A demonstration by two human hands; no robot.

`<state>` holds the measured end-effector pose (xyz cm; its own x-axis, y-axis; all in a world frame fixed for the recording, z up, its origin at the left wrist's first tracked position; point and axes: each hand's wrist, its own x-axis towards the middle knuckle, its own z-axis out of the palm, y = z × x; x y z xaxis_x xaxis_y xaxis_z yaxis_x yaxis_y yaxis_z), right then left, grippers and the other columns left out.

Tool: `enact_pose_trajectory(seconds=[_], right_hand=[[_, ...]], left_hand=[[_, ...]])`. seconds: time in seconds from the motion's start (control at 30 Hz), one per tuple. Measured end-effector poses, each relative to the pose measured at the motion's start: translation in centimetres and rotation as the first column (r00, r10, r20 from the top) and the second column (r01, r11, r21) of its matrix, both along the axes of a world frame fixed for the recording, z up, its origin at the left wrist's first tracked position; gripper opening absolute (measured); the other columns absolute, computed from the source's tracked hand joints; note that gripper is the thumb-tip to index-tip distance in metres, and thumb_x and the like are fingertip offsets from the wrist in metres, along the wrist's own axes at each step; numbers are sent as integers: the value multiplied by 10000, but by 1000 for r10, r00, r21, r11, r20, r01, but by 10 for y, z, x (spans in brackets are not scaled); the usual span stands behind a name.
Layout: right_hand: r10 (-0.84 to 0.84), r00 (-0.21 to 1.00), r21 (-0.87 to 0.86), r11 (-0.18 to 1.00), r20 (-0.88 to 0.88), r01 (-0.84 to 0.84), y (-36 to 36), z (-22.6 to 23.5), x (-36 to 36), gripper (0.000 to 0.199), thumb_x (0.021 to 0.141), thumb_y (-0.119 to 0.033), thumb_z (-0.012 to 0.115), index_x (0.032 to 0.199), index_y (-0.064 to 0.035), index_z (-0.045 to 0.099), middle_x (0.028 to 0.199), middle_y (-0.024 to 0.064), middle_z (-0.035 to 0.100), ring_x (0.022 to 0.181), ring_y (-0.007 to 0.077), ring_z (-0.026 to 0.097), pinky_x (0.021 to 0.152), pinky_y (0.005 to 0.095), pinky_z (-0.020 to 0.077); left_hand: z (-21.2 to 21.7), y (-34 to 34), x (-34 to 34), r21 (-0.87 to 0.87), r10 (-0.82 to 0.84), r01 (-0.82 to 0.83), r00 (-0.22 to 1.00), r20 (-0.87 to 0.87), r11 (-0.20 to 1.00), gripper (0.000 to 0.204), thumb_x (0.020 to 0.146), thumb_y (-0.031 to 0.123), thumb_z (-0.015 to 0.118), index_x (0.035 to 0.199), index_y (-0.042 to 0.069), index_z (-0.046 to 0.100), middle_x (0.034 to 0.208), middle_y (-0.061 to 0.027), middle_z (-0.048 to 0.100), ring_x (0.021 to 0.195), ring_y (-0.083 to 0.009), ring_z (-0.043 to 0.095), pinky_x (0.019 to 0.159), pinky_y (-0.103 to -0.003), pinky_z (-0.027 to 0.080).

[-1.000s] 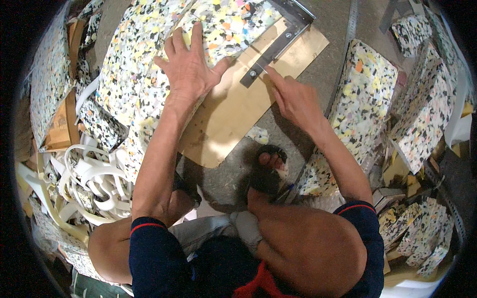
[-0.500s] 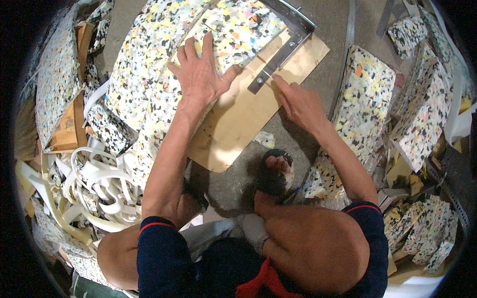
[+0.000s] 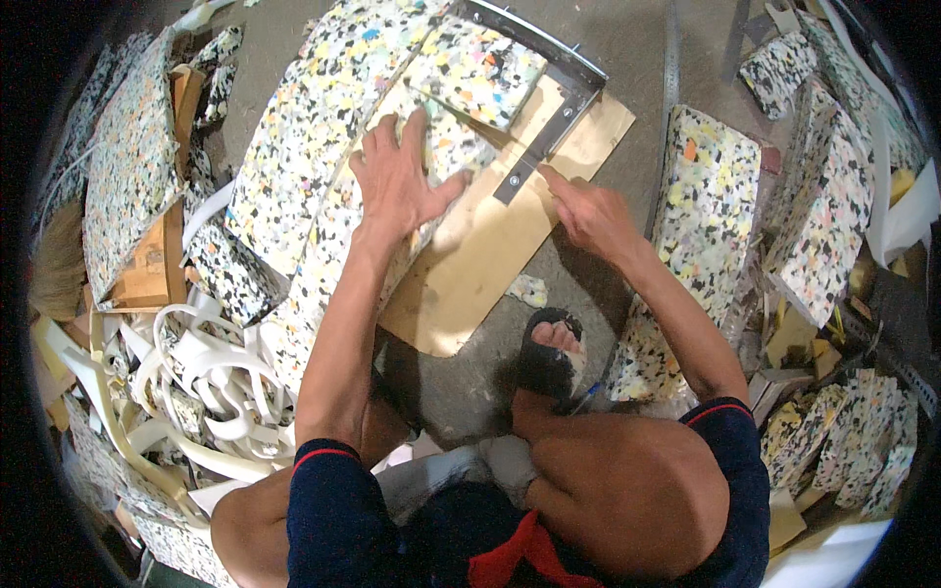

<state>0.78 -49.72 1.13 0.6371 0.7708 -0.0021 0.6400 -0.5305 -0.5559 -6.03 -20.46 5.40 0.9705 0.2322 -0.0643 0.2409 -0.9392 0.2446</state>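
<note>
The left hand (image 3: 397,181) lies flat, fingers spread, on a long strip of speckled foam (image 3: 333,225) that rests partly on a brown board (image 3: 470,274) on the floor. This grip is open and pressing, not clamped on anything. Just past its fingertips sits a smaller square foam piece (image 3: 477,71), framed on two sides by a metal square (image 3: 549,108) whose one leg runs down toward the right hand.

The right hand (image 3: 588,211) is drawn together, index finger extended along the lower end of the metal square's leg. Whether a blade or marker is pinched in this grip cannot be told; the fingers hide it.

To do this step well, the pressing hand should stay close beside the metal edge so the soft foam does not creep or bulge under it, and the weight should go straight down rather than sideways. The right hand's stroke ought to run tight against the leg of the square, with the board underneath taking the edge rather than the concrete. Fingers of the left hand are best kept clear of the line.

A sandalled foot (image 3: 554,343) sits just below the board, and white offcut strips (image 3: 216,372) pile well to the left of both hands.
</note>
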Motion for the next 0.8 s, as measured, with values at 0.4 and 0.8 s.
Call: enact_pose_trajectory(seconds=[0.4, 0.8], right_hand=[[-57, 998, -79, 995, 0, 57, -31, 33, -36, 544, 960, -159, 604, 1474, -103, 436, 1006, 240, 661, 782, 446, 666, 679, 523, 546], [-579, 812, -65, 810, 73, 583, -71, 51, -95, 419, 913, -102, 660, 1294, 56, 584, 1084, 260, 660, 878, 418, 657, 805, 467, 528]], left_hand=[[69, 61, -61, 35, 35, -48, 954, 298, 998, 1132, 650, 615, 805, 1530, 43, 381, 1480, -347, 390, 1396, -485, 377, 1154, -611, 304], [26, 146, -141, -76, 530, -549, 829, -179, 832, 726, 848, 570, 752, 1052, -109, 593, 934, -323, 670, 874, -433, 667, 817, -485, 515]])
